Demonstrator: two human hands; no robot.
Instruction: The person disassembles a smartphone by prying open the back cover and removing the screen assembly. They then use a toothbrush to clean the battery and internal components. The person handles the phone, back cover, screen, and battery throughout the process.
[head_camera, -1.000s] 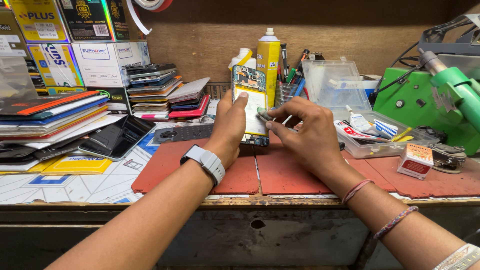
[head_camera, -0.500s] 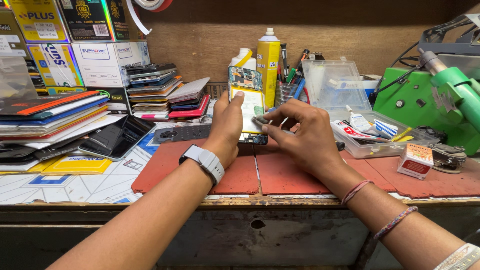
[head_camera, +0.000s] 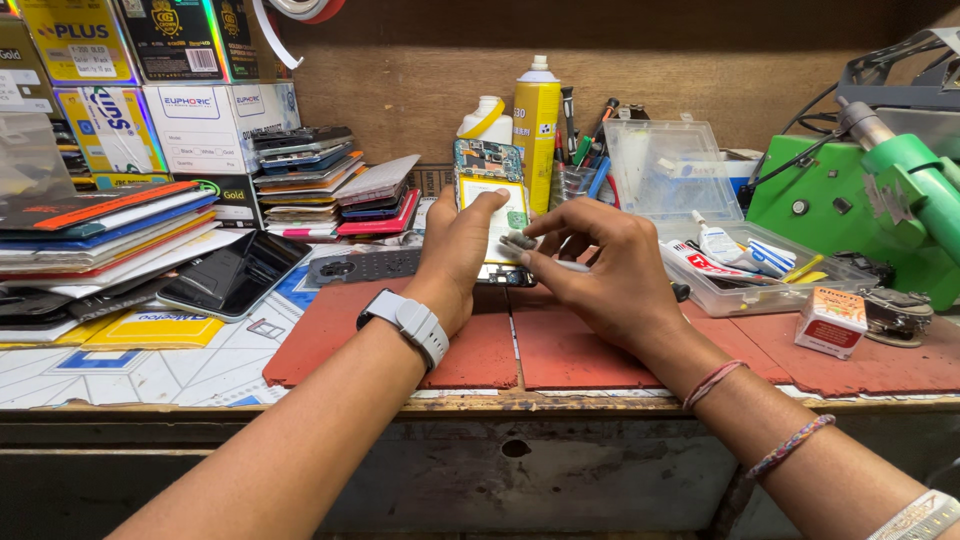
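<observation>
Left hand (head_camera: 455, 255) now props the opened phone (head_camera: 490, 200) upright at the mat's (head_camera: 500, 350) rear edge; right hand (head_camera: 600, 265) fingertips pinch a small grey part (head_camera: 517, 242)

Left hand (head_camera: 462, 250) clasped, right hand (head_camera: 600, 265) pinching

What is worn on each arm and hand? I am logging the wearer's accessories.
Both forearms are bare, with no sleeves or gloves. The left hand has a grey-strapped smartwatch at its wrist. The right hand has thread bracelets on its wrist.
</observation>
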